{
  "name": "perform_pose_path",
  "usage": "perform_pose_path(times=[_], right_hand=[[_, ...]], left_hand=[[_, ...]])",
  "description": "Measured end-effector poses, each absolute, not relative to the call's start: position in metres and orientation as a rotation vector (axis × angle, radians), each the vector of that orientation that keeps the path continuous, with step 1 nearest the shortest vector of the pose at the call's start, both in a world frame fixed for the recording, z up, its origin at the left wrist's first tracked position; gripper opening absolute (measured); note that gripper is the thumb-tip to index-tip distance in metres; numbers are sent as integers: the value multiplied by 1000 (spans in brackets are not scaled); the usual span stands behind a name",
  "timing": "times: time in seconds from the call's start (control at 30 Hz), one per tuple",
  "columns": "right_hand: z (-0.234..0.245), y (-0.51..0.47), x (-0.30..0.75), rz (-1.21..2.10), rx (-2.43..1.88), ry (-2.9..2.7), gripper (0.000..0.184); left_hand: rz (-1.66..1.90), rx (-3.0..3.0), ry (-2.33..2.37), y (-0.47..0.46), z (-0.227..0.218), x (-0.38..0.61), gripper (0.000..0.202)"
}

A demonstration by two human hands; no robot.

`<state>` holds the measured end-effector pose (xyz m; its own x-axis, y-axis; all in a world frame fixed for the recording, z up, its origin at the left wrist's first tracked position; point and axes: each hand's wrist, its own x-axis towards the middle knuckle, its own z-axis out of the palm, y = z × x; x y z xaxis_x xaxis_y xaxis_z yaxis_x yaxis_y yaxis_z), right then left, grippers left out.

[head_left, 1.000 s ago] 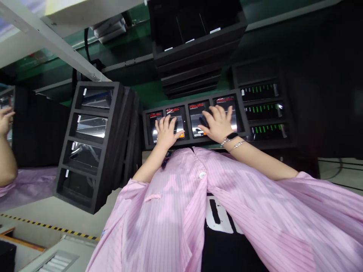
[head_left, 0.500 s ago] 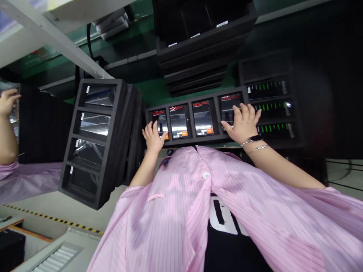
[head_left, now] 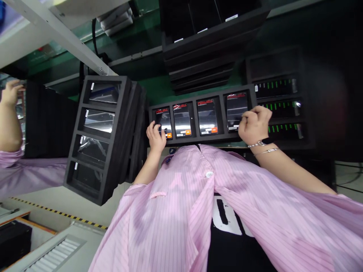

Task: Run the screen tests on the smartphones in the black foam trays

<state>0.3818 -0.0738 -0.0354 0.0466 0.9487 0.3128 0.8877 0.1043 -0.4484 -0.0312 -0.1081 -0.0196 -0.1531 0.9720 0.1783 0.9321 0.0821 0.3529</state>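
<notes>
In front of my body lies a long black foam tray (head_left: 195, 120) with several phones in its slots. Their screens are dark, with red text at the top and an orange patch at the bottom, seen on a middle phone (head_left: 208, 115). My left hand (head_left: 157, 139) rests at the tray's left end, fingers apart, with fingertips over the edge of the leftmost phone (head_left: 163, 120). Beside the lower right corner of the rightmost phone (head_left: 237, 107), my right hand (head_left: 255, 125) is curled closed. Its palm side is hidden, so I cannot tell what is in it.
Leaning on the left is a stack of black trays (head_left: 107, 141) holding phones. A tray on the right (head_left: 304, 141) has phones showing green bars (head_left: 279, 107). More stacked trays (head_left: 198, 60) stand behind. A co-worker's arm (head_left: 10, 121) is at far left, below a white metal beam (head_left: 65, 41).
My right hand has gone from spread fingers over the rightmost phone to a closed curl at its lower right, uncovering the screen. My left hand stays at the tray's left end. The view shifted slightly.
</notes>
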Motion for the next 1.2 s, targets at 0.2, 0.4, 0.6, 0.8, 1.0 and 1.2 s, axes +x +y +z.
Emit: perform_pose_path(times=[0.2, 0.4, 0.6, 0.8, 1.0, 1.2], right_hand=[[11, -45, 417, 276, -1596, -1417, 21], [67, -45, 430, 1192, -851, -951, 46], [69, -70, 374, 1907, -966, -1199, 118], [49, -92, 318, 1572, -1513, -2121, 101], [36, -102, 298, 1171, -1712, -2701, 86], [40, -99, 291, 1252, -1763, -2724, 83]], left_hand=[[547, 2005, 2219, -108, -21, -34, 27], [631, 2213, 2030, -113, -24, -32, 33], [589, 2314, 1888, -133, -28, -22, 40], [445, 2278, 1859, -150, -22, -17, 46], [255, 2215, 1882, -151, -14, 4, 62], [339, 2141, 1918, -149, -6, 1, 76]])
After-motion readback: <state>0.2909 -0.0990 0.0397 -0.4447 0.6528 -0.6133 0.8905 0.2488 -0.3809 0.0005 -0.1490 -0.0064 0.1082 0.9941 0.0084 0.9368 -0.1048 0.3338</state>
